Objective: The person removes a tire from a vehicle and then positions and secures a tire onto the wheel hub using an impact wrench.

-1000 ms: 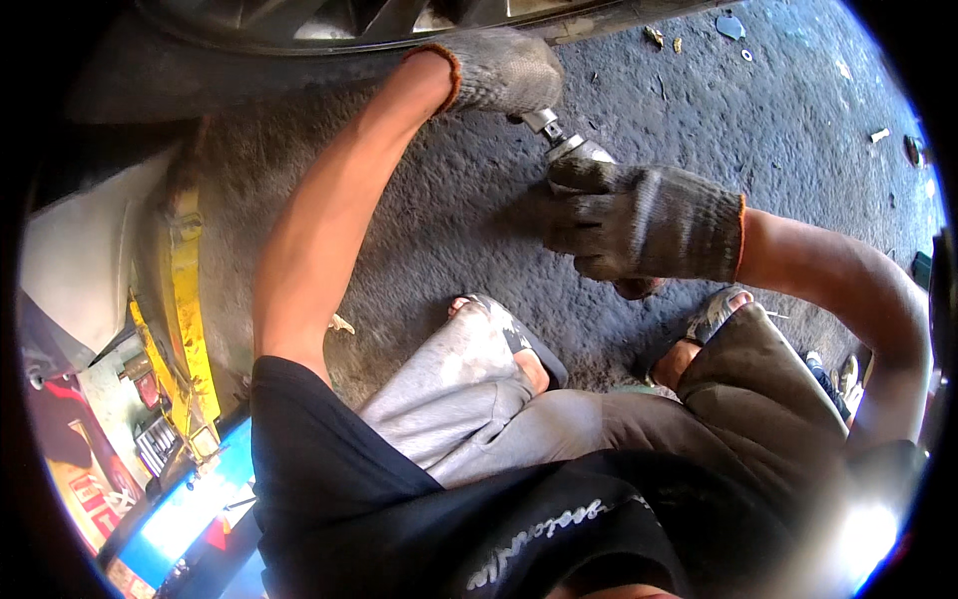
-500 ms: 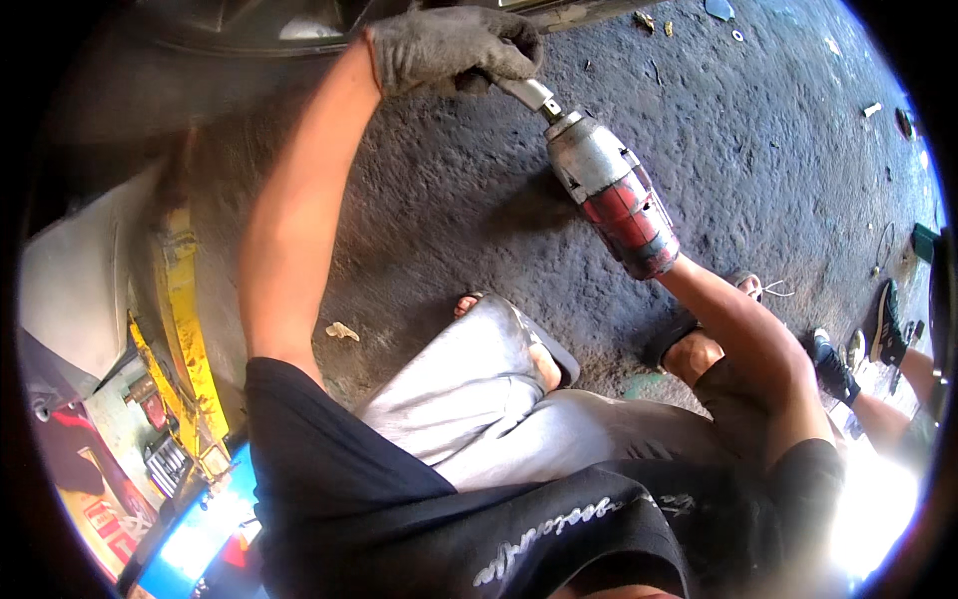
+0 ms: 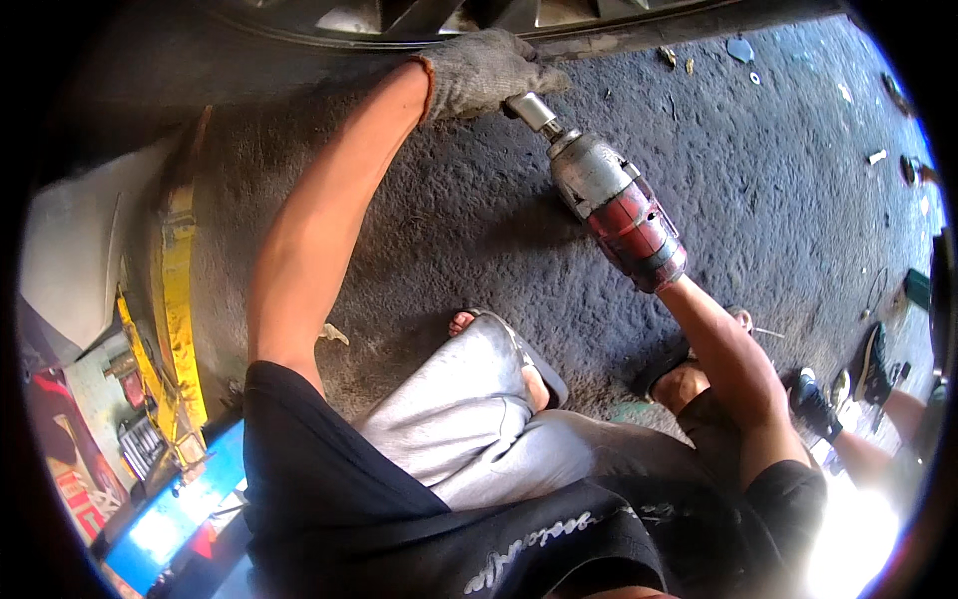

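Observation:
A red and silver impact wrench hangs over the dark ground, its nose angled up and left. My right forearm runs up to its rear end; the wrench body hides my right hand, which bears its weight. A silver socket sits on the drive. Just beyond the socket's free end is my left hand, in a dirty grey knit glove. Its fingers stretch out to the right, close to the socket; whether they touch it is unclear. Beside the glove curves a wheel with a dark tyre.
Yellow metal bars and a blue box-like thing stand at the left. Small debris and a washer lie on the rough ground. Another person's shoes are at the right. My sandalled foot is below the wrench.
My left hand has shifted right, its fingers straightening from a curl around the socket's end. More of the socket and wheel now shows. The wrench sits slightly lower and further right.

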{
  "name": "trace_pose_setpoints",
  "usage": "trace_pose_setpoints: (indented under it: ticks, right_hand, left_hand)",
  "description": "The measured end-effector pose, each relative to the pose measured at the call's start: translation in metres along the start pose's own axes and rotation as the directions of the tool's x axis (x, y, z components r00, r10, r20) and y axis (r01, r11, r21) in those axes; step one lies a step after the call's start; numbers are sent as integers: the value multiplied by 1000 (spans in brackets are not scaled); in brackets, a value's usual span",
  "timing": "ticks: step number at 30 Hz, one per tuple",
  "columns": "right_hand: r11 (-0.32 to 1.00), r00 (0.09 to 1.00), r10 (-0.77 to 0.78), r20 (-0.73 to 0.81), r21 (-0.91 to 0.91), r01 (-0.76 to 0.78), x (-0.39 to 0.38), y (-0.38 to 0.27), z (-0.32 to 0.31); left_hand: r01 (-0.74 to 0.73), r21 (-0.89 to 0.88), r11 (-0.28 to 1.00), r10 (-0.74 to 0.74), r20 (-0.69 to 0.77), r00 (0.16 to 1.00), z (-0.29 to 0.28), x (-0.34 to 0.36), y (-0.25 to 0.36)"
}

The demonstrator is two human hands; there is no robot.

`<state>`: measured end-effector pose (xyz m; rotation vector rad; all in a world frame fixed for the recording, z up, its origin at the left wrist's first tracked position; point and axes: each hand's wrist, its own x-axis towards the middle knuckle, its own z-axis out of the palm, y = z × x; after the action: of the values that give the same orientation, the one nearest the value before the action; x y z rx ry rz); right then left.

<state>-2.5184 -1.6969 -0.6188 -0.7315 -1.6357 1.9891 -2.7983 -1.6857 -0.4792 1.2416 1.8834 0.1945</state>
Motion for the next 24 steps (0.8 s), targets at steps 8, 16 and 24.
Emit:
trace_pose_setpoints:
  ticks: [8, 16, 24]
  right_hand:
    - [971, 996, -26, 88, -234, 46, 4, -5, 0]
    - [943, 991, 1, 135, -331, 44, -11, 8, -3]
    - [973, 974, 202, 103, -137, -187, -19, -22, 42]
  left_hand:
    - [21, 77, 997, -27, 78, 997, 2, 3, -20]
    - [14, -28, 1000, -11, 111, 994, -6, -7, -7]
    - [-319, -213, 923, 239, -330, 913, 19, -32, -49]
